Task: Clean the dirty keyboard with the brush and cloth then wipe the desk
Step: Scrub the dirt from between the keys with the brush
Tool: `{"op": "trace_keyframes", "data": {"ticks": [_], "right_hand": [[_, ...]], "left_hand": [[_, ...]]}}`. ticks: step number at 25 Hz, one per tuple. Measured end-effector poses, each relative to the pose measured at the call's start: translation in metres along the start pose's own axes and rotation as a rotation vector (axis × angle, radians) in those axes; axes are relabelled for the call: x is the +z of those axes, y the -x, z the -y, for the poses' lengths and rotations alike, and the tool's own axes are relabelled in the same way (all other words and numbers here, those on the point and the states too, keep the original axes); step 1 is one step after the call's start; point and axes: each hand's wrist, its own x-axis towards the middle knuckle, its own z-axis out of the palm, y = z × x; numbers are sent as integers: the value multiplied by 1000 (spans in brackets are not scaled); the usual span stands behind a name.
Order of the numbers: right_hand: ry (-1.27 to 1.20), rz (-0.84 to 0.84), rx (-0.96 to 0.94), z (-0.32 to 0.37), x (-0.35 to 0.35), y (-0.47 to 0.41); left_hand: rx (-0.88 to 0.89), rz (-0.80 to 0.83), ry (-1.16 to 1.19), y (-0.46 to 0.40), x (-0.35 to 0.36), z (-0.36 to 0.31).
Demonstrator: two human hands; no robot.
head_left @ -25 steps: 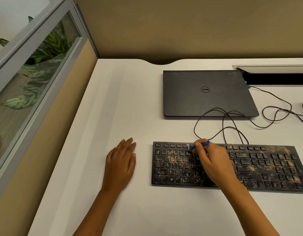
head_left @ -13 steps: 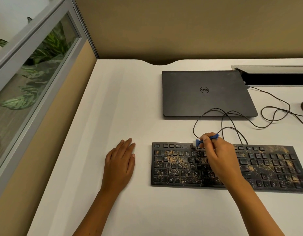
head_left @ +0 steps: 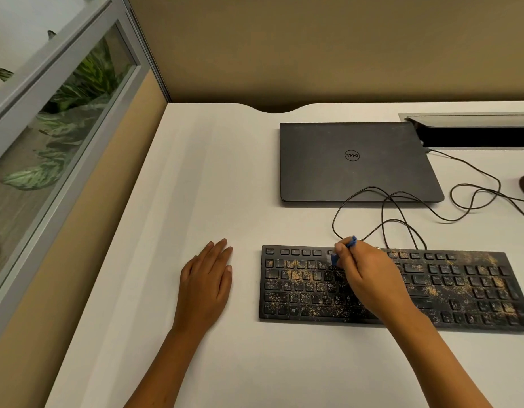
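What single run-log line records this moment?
step: brushing keyboard | right hand: pinches blue brush, top rows | left hand: flat on desk | grit: remains

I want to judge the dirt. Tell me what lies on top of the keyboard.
Tan crumbs lie scattered over the keyboard, thickest at its left and right parts. The right hand holds a blue brush over the middle keys, so dirt beneath that hand cannot be seen.
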Motion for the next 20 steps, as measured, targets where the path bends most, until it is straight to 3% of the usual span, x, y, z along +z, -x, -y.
{"op": "trace_keyframes", "data": {"ticks": [7,10,15,18,20], "right_hand": [[-103,-50,133,-7,1,-2],[-160,-161,197,-12,-1,-3],[-150,-106,131,-8,1,2],[-182,-235,163,-13,-1,2],[-172,-222,116,-12,-4,3]], "left_hand": [[5,-13,-3,1,-2,-1],[7,-14,-6,0,-1,-1],[7,-14,-4,0,-1,-1],[9,-14,-2,1,-1,-1],[11,-17,-1,1,-1,0]]}}
